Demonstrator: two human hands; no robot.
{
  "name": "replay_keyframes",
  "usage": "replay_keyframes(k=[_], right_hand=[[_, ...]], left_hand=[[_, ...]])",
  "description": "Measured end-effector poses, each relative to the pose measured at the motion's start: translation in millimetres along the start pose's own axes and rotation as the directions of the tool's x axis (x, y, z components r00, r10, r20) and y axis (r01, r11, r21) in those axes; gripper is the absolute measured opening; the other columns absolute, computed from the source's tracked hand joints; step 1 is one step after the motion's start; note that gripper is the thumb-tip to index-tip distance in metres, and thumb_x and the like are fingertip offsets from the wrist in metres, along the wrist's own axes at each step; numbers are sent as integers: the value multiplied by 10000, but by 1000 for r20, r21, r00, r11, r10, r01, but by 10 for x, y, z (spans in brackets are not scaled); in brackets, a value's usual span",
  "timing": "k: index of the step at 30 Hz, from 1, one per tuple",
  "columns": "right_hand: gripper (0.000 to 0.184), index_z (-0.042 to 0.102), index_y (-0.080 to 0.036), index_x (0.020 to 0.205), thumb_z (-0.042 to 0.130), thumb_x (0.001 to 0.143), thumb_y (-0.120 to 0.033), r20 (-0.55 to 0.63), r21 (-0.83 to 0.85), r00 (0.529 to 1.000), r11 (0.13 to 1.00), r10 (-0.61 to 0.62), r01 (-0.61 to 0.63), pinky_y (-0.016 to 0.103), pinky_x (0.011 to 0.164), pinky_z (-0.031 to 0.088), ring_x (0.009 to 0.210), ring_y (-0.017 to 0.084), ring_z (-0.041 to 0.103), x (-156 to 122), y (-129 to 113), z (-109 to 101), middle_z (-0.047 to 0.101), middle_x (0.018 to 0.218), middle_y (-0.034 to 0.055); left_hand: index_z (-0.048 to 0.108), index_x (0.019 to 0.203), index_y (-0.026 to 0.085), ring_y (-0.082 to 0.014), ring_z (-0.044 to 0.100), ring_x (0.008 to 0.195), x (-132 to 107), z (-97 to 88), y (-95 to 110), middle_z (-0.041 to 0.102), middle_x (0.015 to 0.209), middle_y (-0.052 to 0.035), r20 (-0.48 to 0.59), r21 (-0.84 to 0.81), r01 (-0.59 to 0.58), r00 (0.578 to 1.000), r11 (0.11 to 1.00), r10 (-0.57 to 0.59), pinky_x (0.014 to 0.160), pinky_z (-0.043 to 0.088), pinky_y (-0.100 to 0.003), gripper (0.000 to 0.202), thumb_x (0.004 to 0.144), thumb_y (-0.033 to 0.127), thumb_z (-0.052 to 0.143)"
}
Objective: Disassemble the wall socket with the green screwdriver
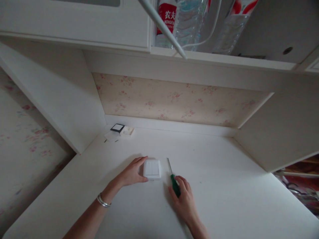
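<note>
The left hand's fingers [144,157] and thumb bracket the left side of a white switch [152,168], gripping its far and near corners. The right hand [184,197] is curled around the green handle of a screwdriver [172,178], whose shaft points to 11 o'clock along the bench [219,186]. A strip of bare bench separates tool and switch.

A silver bracelet [103,201] circles the left wrist, at 7 o'clock from that hand. At 11 o'clock, near the back corner, lie a black-framed piece [117,127], a small pale piece [127,131] just beside it, a see-through piece [113,136] in front and two tiny dark slivers. Flowered paper [171,99] covers the back wall at 12 o'clock; white side panels rise at 10 and 2 o'clock.

The switch lies flat, two rockers up, at 3 o'clock from the left fingers, touching them, and at 10 o'clock from the right fingers, apart from them.

Overhead, towards 12 and 1 o'clock, an open cabinet compartment [224,59] holds clear plastic bottles: a red-labelled one [169,14], one beside it [188,23] and a leaning one [233,31]. A white rod [163,28] slants across the first, partly hiding it. How full they are, I cannot tell.
</note>
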State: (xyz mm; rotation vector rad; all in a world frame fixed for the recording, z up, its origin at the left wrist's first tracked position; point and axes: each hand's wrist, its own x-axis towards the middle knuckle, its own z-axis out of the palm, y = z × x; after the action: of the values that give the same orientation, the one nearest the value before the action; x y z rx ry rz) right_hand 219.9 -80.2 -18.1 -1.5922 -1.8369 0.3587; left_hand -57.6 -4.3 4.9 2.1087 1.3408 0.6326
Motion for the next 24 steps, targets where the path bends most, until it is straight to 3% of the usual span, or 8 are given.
replay_keyframes(k=[9, 14, 18, 21, 24], right_hand=[[408, 495, -231, 1202, 550, 824, -373, -57, -29, 996, 998, -64, 63, 395, 921, 468, 1110, 238, 520, -91, 109, 116, 541, 1218, 94], [410, 491, -230, 1201, 551, 824, -381, -51, -34, 997, 998, -54, 52, 384, 922, 470, 1109, 231, 523, -86, 106, 118, 540, 1220, 89], [440, 481, -225, 1215, 556, 817, -397, -34, -51, 998, 997, -60, 58, 397, 925, 464, 1117, 241, 514, -100, 112, 138, 527, 1233, 95], [446, 477, -232, 1224, 549, 818, -403, -31, -70, 998, 996, -50, 48, 417, 915, 467, 1108, 252, 517, -112, 121, 158, 524, 1237, 97], [427, 487, -230, 1214, 539, 822, -391, -41, -72, 998, 997, -43, 40, 415, 910, 469, 1099, 252, 524, -116, 122, 162, 532, 1228, 97]], left_hand=[[346, 1388, 208, -248, 406, 1266, 58, -90, 144, 425, 1399, -74, -40, 53, -23, 999, 998, 25, 1088, 309, -346, 960, 547, 353, 786], [395, 1352, 223, -241, 492, 1180, 64, -147, 146, 504, 1332, -70, -120, -50, -4, 993, 999, -2, 1043, 364, -352, 884, 567, 348, 782], [463, 1297, 235, -230, 547, 1087, 72, -161, 47, 544, 1282, -69, -230, -198, 50, 968, 979, -96, 979, 417, -356, 766, 602, 346, 767], [506, 1247, 227, -234, 565, 1053, 85, -174, -74, 557, 1258, -79, -240, -415, 136, 937, 900, -252, 914, 464, -358, 700, 614, 372, 769], [541, 1169, 211, -223, 601, 987, 101, -224, -180, 602, 1156, -86, -186, -733, 209, 854, 648, -486, 794, 527, -342, 544, 694, 417, 709]])
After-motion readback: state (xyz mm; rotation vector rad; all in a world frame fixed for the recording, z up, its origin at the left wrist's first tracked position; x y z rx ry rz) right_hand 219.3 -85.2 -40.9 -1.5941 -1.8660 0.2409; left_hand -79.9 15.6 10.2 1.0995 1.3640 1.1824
